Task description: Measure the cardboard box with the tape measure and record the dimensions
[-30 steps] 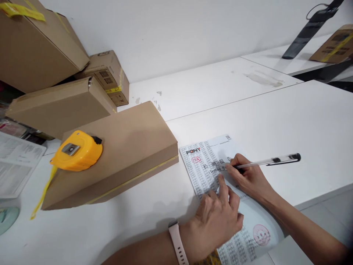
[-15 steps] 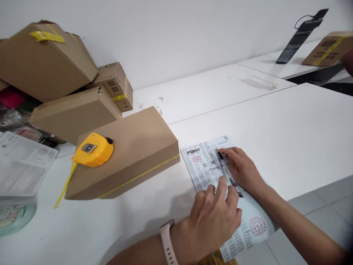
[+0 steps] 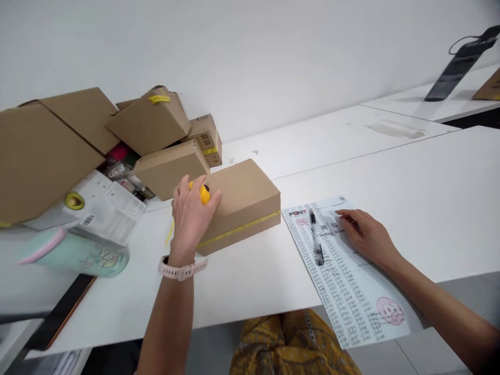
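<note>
My left hand (image 3: 192,213) is wrapped over a yellow tape measure (image 3: 204,195) on top of a closed cardboard box (image 3: 246,185). Most of the tape measure is hidden by the fingers; a bit of its yellow blade hangs out on the left. My right hand (image 3: 365,234) rests on a printed report (image 3: 344,291), fingers loosely bent with nothing held in them. Left of that hand, a black-and-clear pen (image 3: 316,237) lies on the report, whose lower end sticks out past the table's front edge.
Several cardboard boxes (image 3: 152,125) are piled at the back left, with a large open carton (image 3: 42,151) beside them. A mint-green bottle (image 3: 94,255) lies near a white printed package (image 3: 113,208). A dark bottle (image 3: 453,70) stands at the far right on the white table (image 3: 250,284).
My left hand has moved from the report to the tape measure on the box. The pen, formerly under my hands, now lies free on the report. The view has shifted left.
</note>
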Tool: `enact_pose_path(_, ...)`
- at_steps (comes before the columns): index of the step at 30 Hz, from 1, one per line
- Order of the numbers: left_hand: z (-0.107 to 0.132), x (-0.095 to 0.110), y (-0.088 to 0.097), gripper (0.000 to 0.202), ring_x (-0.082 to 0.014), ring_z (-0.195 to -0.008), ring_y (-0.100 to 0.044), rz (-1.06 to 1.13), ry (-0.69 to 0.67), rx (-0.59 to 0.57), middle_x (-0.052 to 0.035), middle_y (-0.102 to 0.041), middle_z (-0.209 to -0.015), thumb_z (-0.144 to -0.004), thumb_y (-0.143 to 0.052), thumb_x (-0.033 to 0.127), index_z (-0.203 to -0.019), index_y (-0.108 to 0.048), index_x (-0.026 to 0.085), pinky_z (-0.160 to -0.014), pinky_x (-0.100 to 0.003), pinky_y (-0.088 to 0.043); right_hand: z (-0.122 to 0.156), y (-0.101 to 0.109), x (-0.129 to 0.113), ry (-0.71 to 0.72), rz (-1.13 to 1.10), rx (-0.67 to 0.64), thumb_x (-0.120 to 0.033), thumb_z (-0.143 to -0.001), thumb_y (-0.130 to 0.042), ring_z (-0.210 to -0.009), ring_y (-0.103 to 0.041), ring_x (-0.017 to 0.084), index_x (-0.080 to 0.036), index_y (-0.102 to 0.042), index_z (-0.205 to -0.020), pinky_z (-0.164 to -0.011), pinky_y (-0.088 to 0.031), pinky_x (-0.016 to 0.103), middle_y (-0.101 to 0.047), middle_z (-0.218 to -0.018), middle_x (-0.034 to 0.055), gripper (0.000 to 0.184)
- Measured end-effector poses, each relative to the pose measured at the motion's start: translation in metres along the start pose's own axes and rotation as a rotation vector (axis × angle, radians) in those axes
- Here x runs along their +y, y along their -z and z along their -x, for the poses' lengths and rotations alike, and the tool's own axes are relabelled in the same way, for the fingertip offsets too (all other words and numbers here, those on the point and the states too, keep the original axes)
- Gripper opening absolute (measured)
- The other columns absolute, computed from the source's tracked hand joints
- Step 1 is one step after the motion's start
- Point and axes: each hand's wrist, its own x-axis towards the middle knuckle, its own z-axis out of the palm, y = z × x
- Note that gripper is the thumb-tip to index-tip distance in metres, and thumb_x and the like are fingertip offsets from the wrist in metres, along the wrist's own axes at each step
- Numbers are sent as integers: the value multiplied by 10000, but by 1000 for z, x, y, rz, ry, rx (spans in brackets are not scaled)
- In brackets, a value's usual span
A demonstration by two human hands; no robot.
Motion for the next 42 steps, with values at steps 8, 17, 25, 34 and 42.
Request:
enact_pose_path(8,21,-6,30,719,-315,-1027,-703,440,50,-74,-149,-720,-1197,-848,-581,528,-1449,-412,172,-896,-465,-553,-3,35,-87,43,-185,169,-494,-966,-526,-843,-630,297,-279,-675,-1101,-550,-446,383,-702,-1047,142,295)
enact_pose_path(17,78,17,55,858,-254,-1067,-662,1169,-81,-608,-171,-563,-1447,-798,-783,419,-1508,-324,277,-808,-354,-577,-27,28,-237,-58,-922,-703,-724,-890,-544,-865,-645,229,-213,-747,-883,-733,-547,359,-717,-941,109,550)
enact_pose_path(25,39,-59,82,826,-272,-943,-715,1089,214,-363,-133,-679,-1264,-703,-812,436,-1418,-471,202,-796,-365,-577,-104,17,-195,-195,-1019,-458,-600,-805,-717,-704,-579,194,-226,-674,-784,-644,-524,349,-641,-762,52,377)
enact_pose_path(34,-14,-141,76,331,-205,-926,-673,961,483,-232,-82,-667,-1150,-982,-622,403,-1210,-629,163,-788,-394,-592,-157,-44,-158,-336,-824,-399,-518,-856,-675,-663,-587,172,-199,-620,-693,-656,-498,328,-654,-718,52,362)
enact_pose_path(42,-29,-139,61,370,-250,-1063,-660,954,524,-338,-104,-638,-1273,-971,-642,383,-1275,-611,175,-886,-459,-581,-144,-54,-175,-304,-677,-522,-708,-835,-609,-969,-699,322,-203,-752,-958,-776,-525,391,-785,-1047,126,539)
